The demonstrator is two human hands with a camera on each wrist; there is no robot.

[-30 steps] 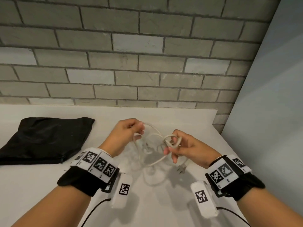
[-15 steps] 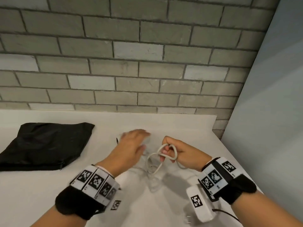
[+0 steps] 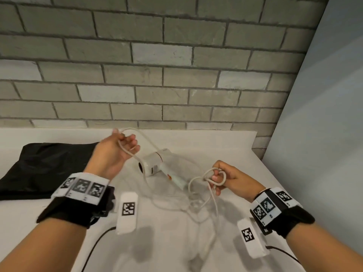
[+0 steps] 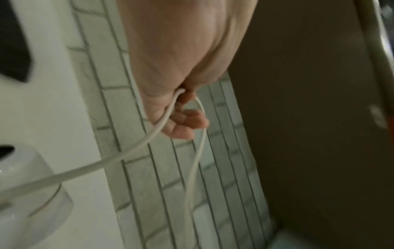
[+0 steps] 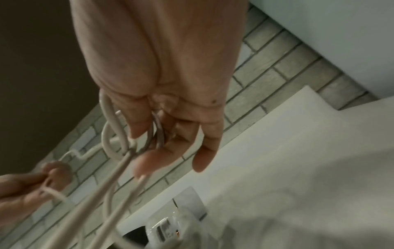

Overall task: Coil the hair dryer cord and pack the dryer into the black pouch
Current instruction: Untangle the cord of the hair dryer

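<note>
A white hair dryer (image 3: 155, 163) lies on the white table (image 3: 196, 142) between my hands, its handle pointing to the right. Its white cord (image 3: 141, 140) arcs up from the dryer into my raised left hand (image 3: 119, 146), which pinches a stretch of it (image 4: 168, 114). My right hand (image 3: 224, 179) grips small coiled loops of the cord (image 3: 214, 176) just above the table; those loops (image 5: 113, 134) show again in the right wrist view. More slack cord (image 3: 196, 205) lies tangled in front of the dryer. The black pouch (image 3: 45, 165) lies flat at the left.
A grey brick wall (image 3: 157, 65) runs along the table's far edge. A pale panel (image 3: 324, 114) closes off the right side. Dark cables (image 3: 94, 248) trail from the wrist cameras over the near part of the table.
My left hand has taken hold of the cord and lifted it up and to the left, away from the right hand. The dryer, hidden before, now shows between my hands.
</note>
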